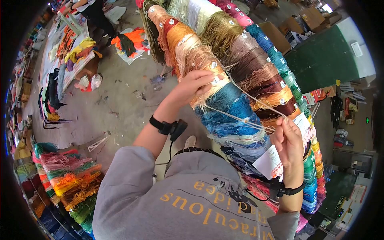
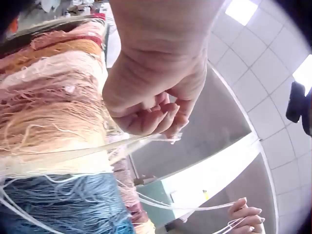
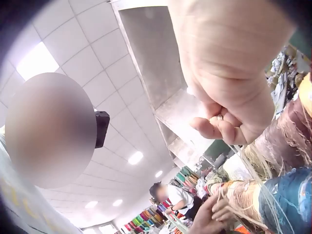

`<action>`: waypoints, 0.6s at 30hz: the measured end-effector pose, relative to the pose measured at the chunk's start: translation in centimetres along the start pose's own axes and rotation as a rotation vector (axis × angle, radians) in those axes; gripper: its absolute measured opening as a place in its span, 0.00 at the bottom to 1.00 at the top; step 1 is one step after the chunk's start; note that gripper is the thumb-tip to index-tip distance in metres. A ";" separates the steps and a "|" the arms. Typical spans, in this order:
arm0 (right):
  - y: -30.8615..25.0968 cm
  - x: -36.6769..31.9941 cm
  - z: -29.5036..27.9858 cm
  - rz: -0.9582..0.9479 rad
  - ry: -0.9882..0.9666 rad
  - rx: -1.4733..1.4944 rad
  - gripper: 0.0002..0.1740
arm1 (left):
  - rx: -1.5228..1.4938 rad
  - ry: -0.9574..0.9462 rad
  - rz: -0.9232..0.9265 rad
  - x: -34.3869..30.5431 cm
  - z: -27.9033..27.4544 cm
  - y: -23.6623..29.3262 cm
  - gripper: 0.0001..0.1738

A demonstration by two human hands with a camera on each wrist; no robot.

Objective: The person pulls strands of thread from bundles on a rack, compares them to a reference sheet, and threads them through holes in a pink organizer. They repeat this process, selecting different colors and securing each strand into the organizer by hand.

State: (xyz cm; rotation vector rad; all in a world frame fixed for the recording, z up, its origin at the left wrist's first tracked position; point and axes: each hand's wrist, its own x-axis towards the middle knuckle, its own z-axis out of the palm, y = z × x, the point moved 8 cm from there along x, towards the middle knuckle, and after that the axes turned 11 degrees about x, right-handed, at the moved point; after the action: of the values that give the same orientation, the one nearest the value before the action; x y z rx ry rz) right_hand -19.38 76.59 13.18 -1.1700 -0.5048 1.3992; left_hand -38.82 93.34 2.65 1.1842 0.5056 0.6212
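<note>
Pale cream yarn strands (image 1: pixel 256 99) stretch between my two hands above a row of coloured yarn hanks. My left hand (image 1: pixel 198 85) pinches one end of the strands, over peach and cream hanks beside the blue yarn (image 1: pixel 228 106). In the left wrist view its fingers (image 2: pixel 158 118) are curled with the pale ends poking out past them. My right hand (image 1: pixel 287 138) grips the other end, thumb and fingers drawn together. The right wrist view shows strands (image 3: pixel 253 168) running down from that hand (image 3: pixel 229 122) toward the blue yarn.
Brown and green hanks (image 1: pixel 260 72) hang in parallel rows on the right. White paper (image 1: pixel 269 162) lies by my right wrist. A green cabinet (image 1: pixel 324 56) stands beyond. Loose hanks cover a table (image 1: pixel 82 66) at upper left, near another person (image 1: pixel 98 18). More hanks (image 1: pixel 74 176) hang at lower left.
</note>
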 end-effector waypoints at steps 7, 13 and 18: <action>-0.2 -1.3 0.9 -0.005 -0.020 -0.011 0.14 | 0.427 0.047 -0.091 4.3 0.9 -4.3 0.18; -2.0 -2.7 -0.9 -0.093 0.038 0.011 0.14 | 0.470 0.124 -0.042 5.1 0.1 -5.4 0.15; -11.3 -6.5 -5.2 -0.634 0.040 0.218 0.08 | 0.558 0.132 0.036 6.7 -0.4 -5.8 0.14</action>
State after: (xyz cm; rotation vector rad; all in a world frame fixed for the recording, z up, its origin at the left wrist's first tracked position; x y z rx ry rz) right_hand -10.66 71.44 22.87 -0.7634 -0.6107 0.8544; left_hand -33.14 96.74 -3.23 1.6869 0.8044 0.6095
